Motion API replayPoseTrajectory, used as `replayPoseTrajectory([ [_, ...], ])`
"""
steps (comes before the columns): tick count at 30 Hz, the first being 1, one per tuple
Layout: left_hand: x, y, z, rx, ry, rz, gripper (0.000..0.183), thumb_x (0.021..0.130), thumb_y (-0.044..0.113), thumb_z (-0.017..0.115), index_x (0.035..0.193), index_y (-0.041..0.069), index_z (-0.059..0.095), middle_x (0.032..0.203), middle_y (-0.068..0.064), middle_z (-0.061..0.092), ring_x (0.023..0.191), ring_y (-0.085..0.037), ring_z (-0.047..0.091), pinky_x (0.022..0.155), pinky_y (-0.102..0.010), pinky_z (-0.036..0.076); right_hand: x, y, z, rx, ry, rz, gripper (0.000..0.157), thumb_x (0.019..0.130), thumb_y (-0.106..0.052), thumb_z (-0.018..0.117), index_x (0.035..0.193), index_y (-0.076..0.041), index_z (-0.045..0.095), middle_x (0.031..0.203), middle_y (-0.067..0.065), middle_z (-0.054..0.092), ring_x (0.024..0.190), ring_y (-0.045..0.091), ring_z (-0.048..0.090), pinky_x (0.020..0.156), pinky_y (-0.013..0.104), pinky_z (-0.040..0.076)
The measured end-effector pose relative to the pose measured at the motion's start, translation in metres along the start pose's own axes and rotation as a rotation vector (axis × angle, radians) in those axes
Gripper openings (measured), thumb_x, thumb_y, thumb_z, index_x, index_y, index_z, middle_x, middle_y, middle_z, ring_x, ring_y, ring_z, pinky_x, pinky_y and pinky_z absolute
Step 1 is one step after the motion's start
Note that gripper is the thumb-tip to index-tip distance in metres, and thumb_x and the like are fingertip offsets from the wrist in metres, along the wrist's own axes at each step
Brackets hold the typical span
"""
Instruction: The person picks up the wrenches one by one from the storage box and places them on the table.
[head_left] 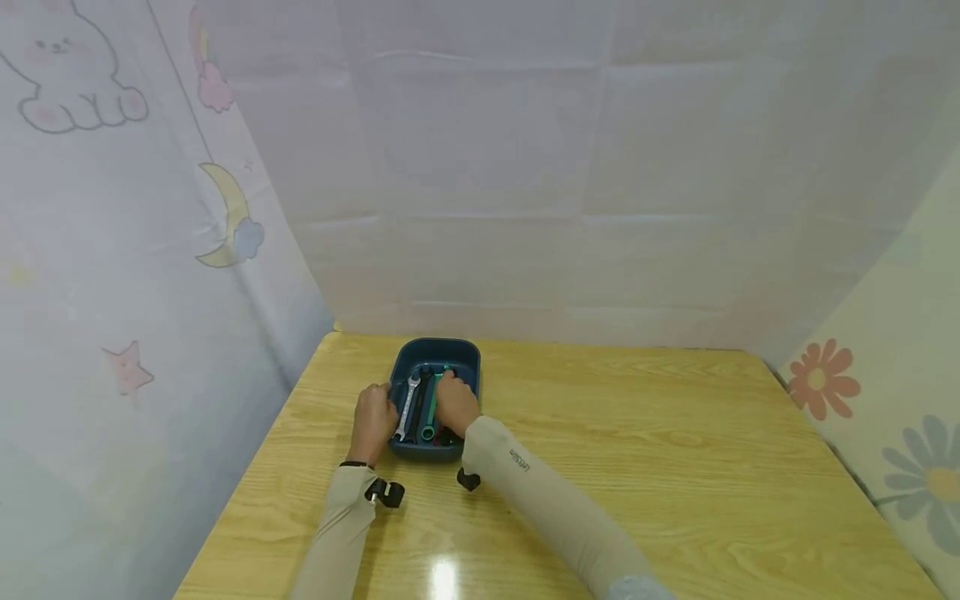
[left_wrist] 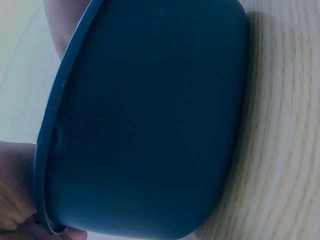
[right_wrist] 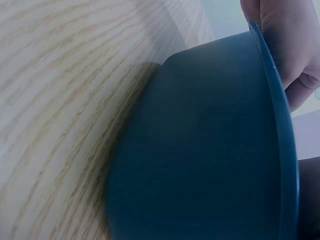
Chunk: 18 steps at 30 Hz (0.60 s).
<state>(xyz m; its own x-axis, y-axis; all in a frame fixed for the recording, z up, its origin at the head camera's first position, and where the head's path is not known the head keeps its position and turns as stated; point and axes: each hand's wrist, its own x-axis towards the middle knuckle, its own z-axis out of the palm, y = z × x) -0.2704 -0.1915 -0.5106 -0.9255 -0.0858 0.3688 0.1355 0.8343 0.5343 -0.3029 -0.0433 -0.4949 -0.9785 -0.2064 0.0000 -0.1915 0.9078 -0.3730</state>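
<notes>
Grips left rim of blue bin [head_left: 426, 453] with left hand [head_left: 373, 419] | has right hand [head_left: 455, 403] inside, at green wrench [head_left: 431, 412]; cannot tell whether grasping it | finds wrench in bin, just left of right hand, lengthwise near-to-far, nearer right hand than left

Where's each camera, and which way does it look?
Head: on the head, facing forward and down at wrenches in a blue bin on the table; left hand, right hand and sleeves show.
Left wrist: worn there, facing the bin's outside; left hand lower left, skin above.
Right wrist: worn there, facing it too; left hand upper right.
Both wrist views share the bin and table.
</notes>
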Motion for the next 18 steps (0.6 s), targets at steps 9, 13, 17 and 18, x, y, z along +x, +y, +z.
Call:
replayPoseTrajectory([
  [9,-0.0025,0.0013,-0.0019,-0.010,-0.007,-0.003,0.036,0.083,-0.018,0.050,0.116,-0.021,0.063,0.097,-0.035,0.064,0.092,-0.045,0.065,0.078,-0.052,0.054,-0.0037,0.0032,-0.0046,0.057,0.001,-0.043,0.050,0.092,0.000,0.061,0.138,0.012,0.045,0.087,0.021,0.065,0.057,0.026,0.061,0.046,0.031,0.045],
  [13,-0.0019,0.0006,-0.0026,-0.016,-0.005,0.001,0.037,0.083,-0.018,0.050,0.117,-0.021,0.063,0.097,-0.034,0.064,0.091,-0.045,0.065,0.077,-0.052,0.054,-0.0031,0.0058,-0.0050,0.087,0.031,-0.069,0.046,0.092,0.001,0.060,0.135,0.012,0.047,0.083,0.020,0.063,0.054,0.025,0.059,0.046,0.031,0.043],
  [17,-0.0019,-0.0005,-0.0029,-0.030,-0.012,0.000,0.038,0.082,-0.019,0.049,0.118,-0.021,0.062,0.098,-0.035,0.064,0.091,-0.044,0.065,0.077,-0.051,0.054,-0.0035,0.0080,-0.0052,0.102,0.035,-0.093,0.045,0.091,0.002,0.058,0.134,0.012,0.048,0.075,0.017,0.060,0.052,0.024,0.056,0.046,0.031,0.040],
  [18,-0.0019,-0.0009,-0.0028,-0.031,-0.015,-0.001,0.038,0.082,-0.019,0.049,0.118,-0.021,0.062,0.099,-0.035,0.064,0.091,-0.044,0.065,0.077,-0.051,0.054,-0.0039,0.0084,-0.0054,0.102,0.034,-0.099,0.045,0.091,0.002,0.058,0.134,0.012,0.047,0.073,0.016,0.059,0.052,0.023,0.055,0.046,0.030,0.040],
])
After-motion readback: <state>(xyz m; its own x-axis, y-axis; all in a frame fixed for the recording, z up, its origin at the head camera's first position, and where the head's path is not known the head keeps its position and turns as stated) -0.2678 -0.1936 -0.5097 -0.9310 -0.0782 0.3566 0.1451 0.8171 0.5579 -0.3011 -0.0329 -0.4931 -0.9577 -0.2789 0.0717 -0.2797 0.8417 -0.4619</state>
